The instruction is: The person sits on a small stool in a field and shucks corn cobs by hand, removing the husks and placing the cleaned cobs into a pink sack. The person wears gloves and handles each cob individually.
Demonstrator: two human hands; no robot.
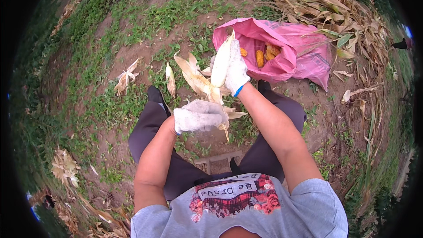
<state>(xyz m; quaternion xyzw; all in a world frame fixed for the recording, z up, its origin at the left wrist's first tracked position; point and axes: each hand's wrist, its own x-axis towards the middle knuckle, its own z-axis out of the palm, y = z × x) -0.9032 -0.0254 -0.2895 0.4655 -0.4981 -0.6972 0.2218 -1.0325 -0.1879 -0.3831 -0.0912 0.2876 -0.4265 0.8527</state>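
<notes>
Both of my hands wear whitish knit gloves. My right hand grips an ear of corn in pale husk, its tip pointing away from me. Below it, my left hand is closed around dry husk leaves near the ear's lower end. Peeled-back husk spreads to the left of the ear, and some hangs below my left hand. Just beyond my right hand lies a pink woven sack, its mouth towards me. Several bare yellow corn cobs rest inside it.
Left of my hands, a small ear in husk and a torn husk lie on weedy soil. Dry corn stalks are heaped at the upper right. More husks lie at the lower left. A wooden frame piece shows between my legs.
</notes>
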